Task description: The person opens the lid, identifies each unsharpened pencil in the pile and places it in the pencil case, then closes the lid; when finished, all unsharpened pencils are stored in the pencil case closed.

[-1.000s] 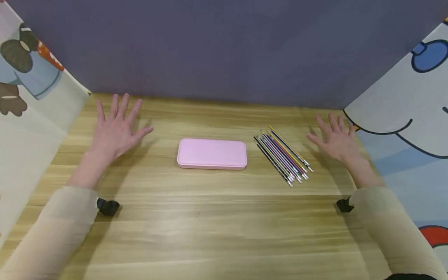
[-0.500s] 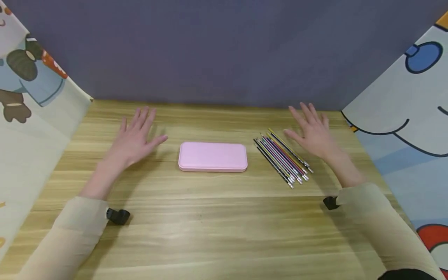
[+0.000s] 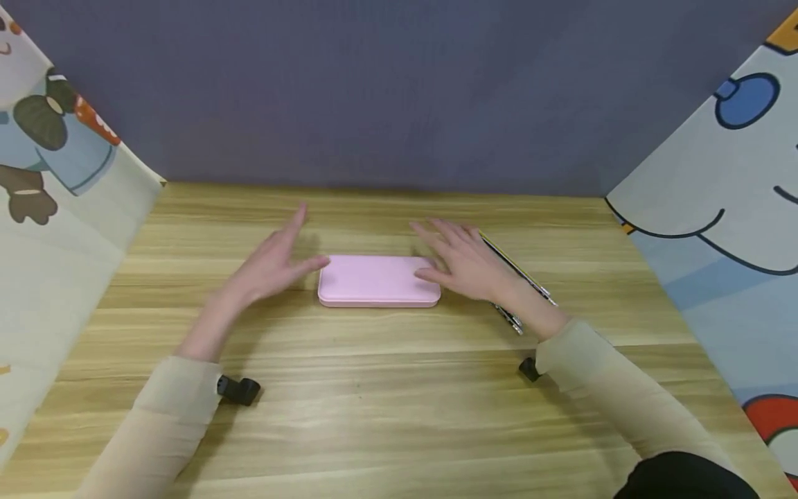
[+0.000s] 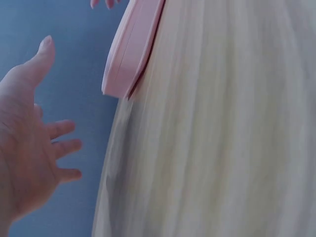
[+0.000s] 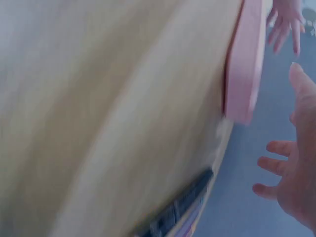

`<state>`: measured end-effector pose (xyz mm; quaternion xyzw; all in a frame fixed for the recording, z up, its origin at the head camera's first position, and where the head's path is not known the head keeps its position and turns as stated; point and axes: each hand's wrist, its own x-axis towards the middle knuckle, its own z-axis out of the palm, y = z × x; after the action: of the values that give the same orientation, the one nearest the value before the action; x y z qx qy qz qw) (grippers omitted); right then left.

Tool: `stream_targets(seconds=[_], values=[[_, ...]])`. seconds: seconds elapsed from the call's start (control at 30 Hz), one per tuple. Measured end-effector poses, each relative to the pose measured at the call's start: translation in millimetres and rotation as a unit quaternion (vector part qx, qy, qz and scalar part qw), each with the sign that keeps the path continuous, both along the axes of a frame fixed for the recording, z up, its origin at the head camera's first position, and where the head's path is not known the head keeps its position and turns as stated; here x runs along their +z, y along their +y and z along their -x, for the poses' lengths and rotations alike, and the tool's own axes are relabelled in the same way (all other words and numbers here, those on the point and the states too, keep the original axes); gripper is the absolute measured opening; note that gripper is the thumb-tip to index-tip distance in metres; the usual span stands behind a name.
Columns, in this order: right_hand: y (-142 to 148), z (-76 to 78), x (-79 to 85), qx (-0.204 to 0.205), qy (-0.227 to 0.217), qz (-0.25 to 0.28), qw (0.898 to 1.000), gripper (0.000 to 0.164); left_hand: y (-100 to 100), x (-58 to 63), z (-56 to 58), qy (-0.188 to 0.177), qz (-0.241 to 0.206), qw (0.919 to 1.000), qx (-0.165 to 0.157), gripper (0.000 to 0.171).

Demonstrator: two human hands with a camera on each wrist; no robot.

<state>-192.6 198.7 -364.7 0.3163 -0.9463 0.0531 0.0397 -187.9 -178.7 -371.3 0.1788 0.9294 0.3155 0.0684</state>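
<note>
A closed pink pencil case [image 3: 377,283] lies flat on the wooden table. By its left end is my left hand [image 3: 268,269], fingers extended, the thumb tip close to the case's corner; the left wrist view shows a gap between this hand [image 4: 29,143] and the case [image 4: 129,54]. Over the right end hovers my right hand [image 3: 467,263], fingers spread and nothing held. That hand and forearm hide most of the pencils [image 3: 520,270], which lie slantwise to the right of the case. In the right wrist view a dark pencil [image 5: 182,200] shows below the case [image 5: 244,69].
The wooden table [image 3: 361,402] spreads in front of the case. A dark grey-blue panel [image 3: 386,90] stands along the far edge. Cartoon-printed panels close off the left side [image 3: 68,256] and the right side [image 3: 704,180].
Both hands have moved inward to the ends of the pencil case. My right hand has passed over the pencils and now covers most of them. The case has stayed in place.
</note>
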Motion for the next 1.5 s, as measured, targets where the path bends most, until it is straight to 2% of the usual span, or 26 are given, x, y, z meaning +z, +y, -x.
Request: stream_targets(seconds=[0.1,0.3,0.43,0.57,0.67,0.77,0.9,1.13,1.27,1.5], values=[[-16.3,-6.2,-6.7,0.026,-0.015,-0.008,1.000,0.086,6.3,-5.0,-2.9,-0.030,-0.022,0.9992,-0.012,0.114],[-36.5,-18.6,-15.8,0.056,-0.044,-0.037,0.997,0.090,14.0,-13.1,-8.4,-0.066,-0.024,0.9969,-0.036,0.125],[-41.6,-21.7,-19.2,0.062,-0.047,-0.049,0.996,0.091,17.7,-13.8,-11.7,-0.081,0.001,0.9950,-0.057,0.130],[-42.7,-21.6,-21.6,0.071,-0.030,-0.058,0.995,0.086,21.6,-14.7,-13.7,-0.088,0.046,0.9923,-0.075,0.137],[-43.3,-21.7,-23.6,0.082,-0.012,-0.065,0.994,0.082,24.1,-16.6,-13.9,-0.083,0.070,0.9911,-0.077,0.138],[-44.6,-22.5,-25.5,0.095,0.006,-0.068,0.993,0.079,27.3,-19.3,-13.7,-0.072,0.077,0.9923,-0.064,0.136],[-46.1,-22.9,-28.2,0.109,0.025,-0.078,0.991,0.078,29.8,-23.2,-13.6,-0.061,0.076,0.9941,-0.046,0.133],[-45.8,-23.2,-31.5,0.113,0.031,-0.111,0.987,0.077,31.4,-30.8,-15.4,-0.048,0.063,0.9962,-0.038,0.133],[-44.3,-25.1,-33.1,0.115,0.053,-0.129,0.984,0.077,33.8,-35.9,-17.7,-0.035,0.059,0.9971,-0.032,0.132],[-44.3,-25.6,-34.2,0.128,0.093,-0.141,0.977,0.075,34.9,-44.6,-21.5,0.010,0.065,0.9976,-0.020,0.133]])
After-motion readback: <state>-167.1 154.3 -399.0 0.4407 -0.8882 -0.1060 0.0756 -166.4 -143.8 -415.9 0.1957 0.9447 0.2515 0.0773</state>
